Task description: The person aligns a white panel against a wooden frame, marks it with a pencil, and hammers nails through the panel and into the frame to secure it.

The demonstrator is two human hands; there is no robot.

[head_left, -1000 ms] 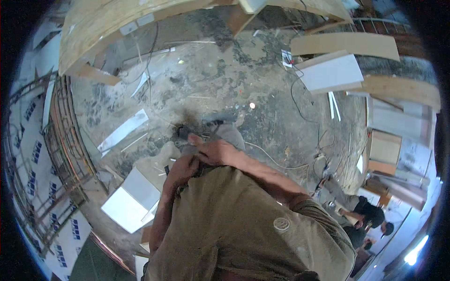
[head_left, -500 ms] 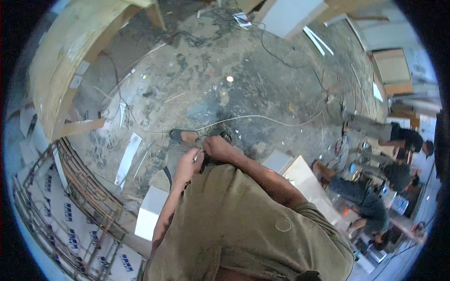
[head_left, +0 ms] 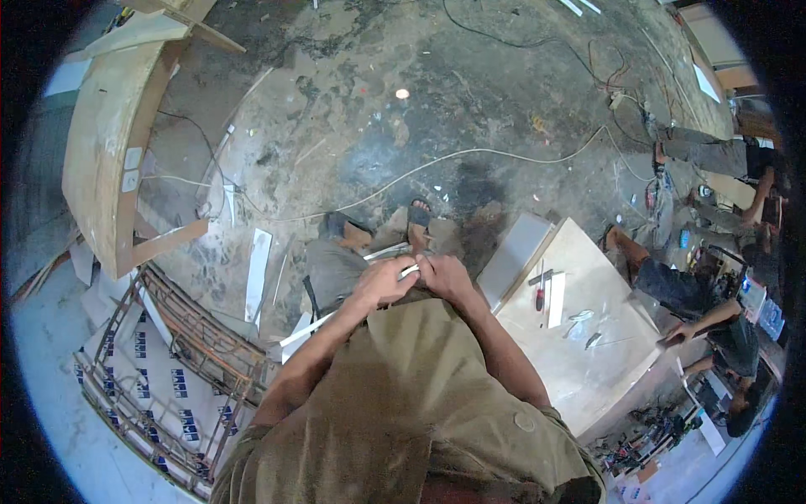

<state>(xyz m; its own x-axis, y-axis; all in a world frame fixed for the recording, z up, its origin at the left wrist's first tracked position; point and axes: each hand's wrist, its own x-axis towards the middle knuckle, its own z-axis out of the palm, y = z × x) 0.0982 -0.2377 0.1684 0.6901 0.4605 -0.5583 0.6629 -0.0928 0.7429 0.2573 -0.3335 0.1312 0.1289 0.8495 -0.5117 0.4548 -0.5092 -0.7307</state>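
Note:
In front of my waist, my left hand is closed round a small white piece, whose exact kind I cannot make out. My right hand meets it from the other side, its thumb and fingers pinched together at the end of that piece. Beneath the hands are my sandalled feet. To the right stands a pale wooden work surface, where a red-handled tool lies beside a short white strip.
A pale cable snakes over the stained floor. At left are a curved plywood piece, a white strip and a rusty metal frame. Several people sit or crouch at far right, one in dark clothing.
My hands have shifted right and now meet more squarely before me, the white piece showing between them. With the view shifted, the work surface and its tools at right show more fully.

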